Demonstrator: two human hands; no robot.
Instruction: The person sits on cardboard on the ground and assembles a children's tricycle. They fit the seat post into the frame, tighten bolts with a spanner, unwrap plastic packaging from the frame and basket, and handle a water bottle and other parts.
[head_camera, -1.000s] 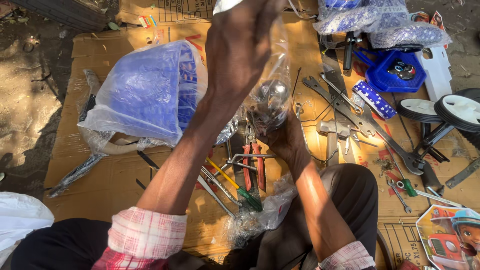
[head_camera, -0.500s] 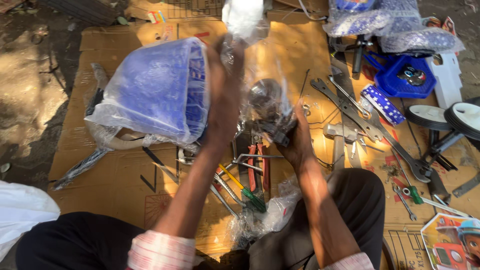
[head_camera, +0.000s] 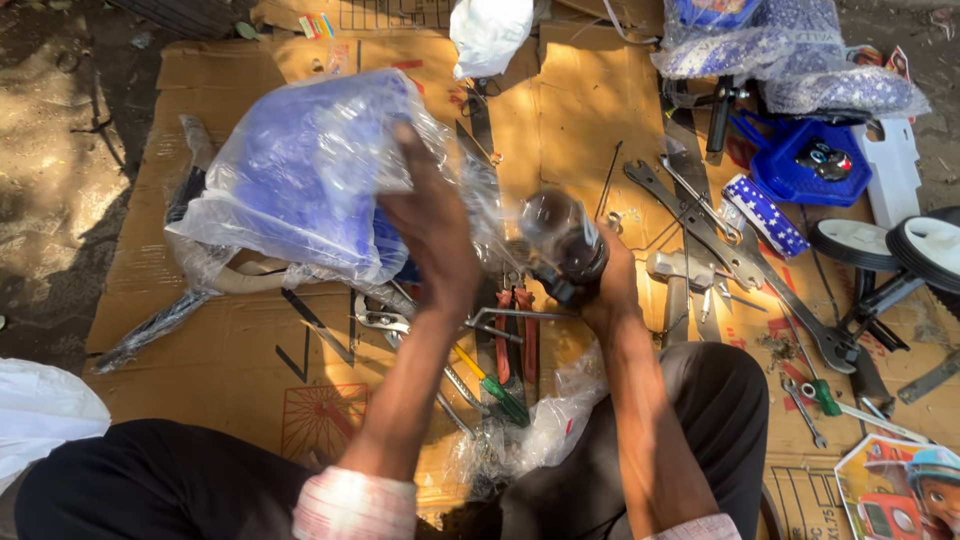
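Note:
My right hand (head_camera: 606, 290) grips a dark round part (head_camera: 563, 243) wrapped in clear plastic, held above the tools. My left hand (head_camera: 432, 225) pinches the clear plastic wrap (head_camera: 488, 215) beside that part, fingers closed on the film. Just left of my left hand lies a blue plastic piece inside a clear bag (head_camera: 300, 170). Under both hands sit red-handled pliers (head_camera: 515, 340) and a green-handled screwdriver (head_camera: 495, 390) on the cardboard (head_camera: 200, 370).
Spanners (head_camera: 700, 215), a hammer (head_camera: 675, 280) and small wrenches lie to the right. Blue parts (head_camera: 810, 160), white wheels (head_camera: 890, 245) and wrapped blue items are at the far right. A white bag (head_camera: 490, 30) sits at the top, another white bag (head_camera: 40, 410) at the left. Crumpled plastic (head_camera: 540, 430) lies between my knees.
My left hand has come down from high in the view to the level of the wrapped part, pulling the clear film with it. The right hand has stayed on the part.

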